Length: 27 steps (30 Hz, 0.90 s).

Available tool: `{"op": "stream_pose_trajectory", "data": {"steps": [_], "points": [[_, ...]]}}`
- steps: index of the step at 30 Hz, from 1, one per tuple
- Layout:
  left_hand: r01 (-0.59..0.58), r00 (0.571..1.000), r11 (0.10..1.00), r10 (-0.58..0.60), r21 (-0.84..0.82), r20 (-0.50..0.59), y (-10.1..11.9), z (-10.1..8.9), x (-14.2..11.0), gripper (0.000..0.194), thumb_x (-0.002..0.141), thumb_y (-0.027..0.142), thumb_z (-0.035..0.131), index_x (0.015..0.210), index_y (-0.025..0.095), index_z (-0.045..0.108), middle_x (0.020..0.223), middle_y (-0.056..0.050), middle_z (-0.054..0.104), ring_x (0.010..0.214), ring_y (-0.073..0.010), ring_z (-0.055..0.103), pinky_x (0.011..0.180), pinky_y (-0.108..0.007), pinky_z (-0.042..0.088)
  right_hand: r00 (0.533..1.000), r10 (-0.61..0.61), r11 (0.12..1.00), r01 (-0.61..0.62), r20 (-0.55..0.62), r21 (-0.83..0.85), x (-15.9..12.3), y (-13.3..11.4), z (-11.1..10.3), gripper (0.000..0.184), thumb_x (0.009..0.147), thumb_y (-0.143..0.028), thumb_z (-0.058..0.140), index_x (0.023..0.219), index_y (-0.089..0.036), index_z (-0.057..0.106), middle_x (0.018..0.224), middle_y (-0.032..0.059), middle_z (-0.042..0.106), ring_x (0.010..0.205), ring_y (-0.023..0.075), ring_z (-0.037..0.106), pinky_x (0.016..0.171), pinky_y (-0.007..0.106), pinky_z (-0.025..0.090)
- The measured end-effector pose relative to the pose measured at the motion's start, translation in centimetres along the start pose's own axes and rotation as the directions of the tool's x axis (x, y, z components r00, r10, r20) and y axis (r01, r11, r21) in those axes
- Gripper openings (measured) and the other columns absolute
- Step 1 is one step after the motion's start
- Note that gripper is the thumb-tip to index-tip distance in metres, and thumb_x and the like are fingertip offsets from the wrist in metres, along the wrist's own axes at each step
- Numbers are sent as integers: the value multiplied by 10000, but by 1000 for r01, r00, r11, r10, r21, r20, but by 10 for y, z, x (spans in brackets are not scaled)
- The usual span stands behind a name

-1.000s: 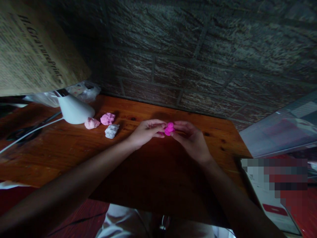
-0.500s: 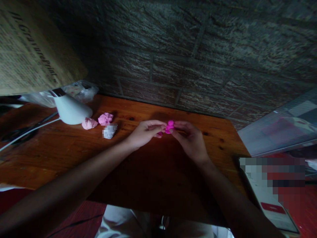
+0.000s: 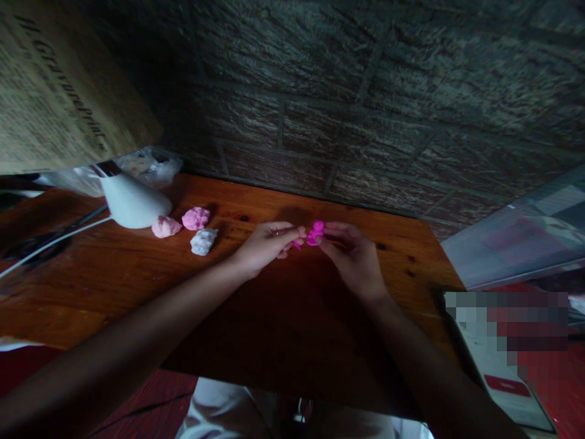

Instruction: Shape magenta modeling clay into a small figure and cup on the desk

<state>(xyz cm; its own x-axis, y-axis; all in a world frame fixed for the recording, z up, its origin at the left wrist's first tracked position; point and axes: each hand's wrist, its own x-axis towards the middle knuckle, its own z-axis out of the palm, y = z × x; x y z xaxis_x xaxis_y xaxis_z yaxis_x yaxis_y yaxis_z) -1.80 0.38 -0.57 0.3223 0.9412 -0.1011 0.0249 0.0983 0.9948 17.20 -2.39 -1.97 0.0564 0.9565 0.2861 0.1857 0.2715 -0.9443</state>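
Above the wooden table, my right hand (image 3: 354,253) pinches a small magenta clay figure (image 3: 315,233) made of rounded lumps, one on top of another. My left hand (image 3: 269,242) is close by on the left, its thumb and fingers pressed together. A thin bit of magenta clay (image 3: 297,245) shows under its fingertips, and those tips are just apart from the figure. Farther left on the table lie a light pink clay lump (image 3: 166,227), a brighter pink clay lump (image 3: 196,217) and a white clay lump (image 3: 203,241).
A lamp with a white base (image 3: 134,198) and a newsprint shade (image 3: 64,91) stands at the left, its white cord (image 3: 59,242) crossing the table (image 3: 114,286). Behind it is a clear plastic bag (image 3: 158,167). A tablet-like screen (image 3: 498,360) lies at the right edge; a brick-patterned wall (image 3: 311,140) rises behind.
My left fingertips have drawn slightly left, off the magenta figure, opening a small gap. My right hand still holds the figure in nearly the same place.
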Motion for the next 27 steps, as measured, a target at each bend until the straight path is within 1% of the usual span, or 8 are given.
{"op": "stream_pose_trajectory", "data": {"steps": [3,7,10,15,21,24,27], "points": [[70,998,998,-70,12,10,1,-1,0,310,787,474,743,803,166,714,810,-39,692,646,-104,497,562,-211,338,1000,-7,1000,7,-4,-21,0,1,1,297,815,-359,814,1063,-234,708,1104,64,796,1044,230,756,987,422,604],[95,993,995,-95,5,73,-2,-2,1,362,771,516,764,835,162,715,826,-32,681,615,-88,456,551,-209,319,1000,-4,1000,4,-11,-20,-1,1,2,300,810,-356,817,1059,-230,707,1089,64,799,1031,230,760,978,421,608],[109,989,994,-106,-20,104,-6,-2,3,367,766,510,786,868,162,727,841,-28,683,609,-77,444,552,-205,318,1000,-3,1000,3,-3,-14,-1,0,3,295,815,-346,813,1064,-226,708,1100,70,796,1039,228,758,977,415,607],[105,990,993,-99,-58,100,-9,-2,4,332,738,458,810,884,166,747,829,-24,691,606,-76,445,560,-207,318,1000,-3,1000,4,11,-20,-1,1,2,295,822,-352,804,1073,-232,705,1115,68,791,1055,228,754,980,416,608],[126,990,990,-120,-71,79,-5,-1,3,356,696,430,841,917,160,770,800,-15,685,614,-77,455,584,-214,330,1000,-3,1000,3,-1,-20,-2,2,3,284,824,-352,800,1066,-242,701,1096,55,796,1044,229,759,978,414,609],[139,988,988,-133,-70,73,-4,0,2,330,703,405,837,922,166,773,815,-19,694,622,-79,462,595,-218,342,1000,9,1000,-9,-1,-13,-2,2,3,282,826,-340,799,1071,-244,700,1102,55,795,1045,227,758,979,414,607],[132,989,989,-127,-68,82,-3,0,3,267,735,388,806,870,163,758,815,-27,695,614,-81,455,580,-216,334,1000,0,1000,0,-3,0,-2,2,3,284,822,-333,802,1069,-235,701,1102,62,794,1041,225,758,978,412,607]]}}
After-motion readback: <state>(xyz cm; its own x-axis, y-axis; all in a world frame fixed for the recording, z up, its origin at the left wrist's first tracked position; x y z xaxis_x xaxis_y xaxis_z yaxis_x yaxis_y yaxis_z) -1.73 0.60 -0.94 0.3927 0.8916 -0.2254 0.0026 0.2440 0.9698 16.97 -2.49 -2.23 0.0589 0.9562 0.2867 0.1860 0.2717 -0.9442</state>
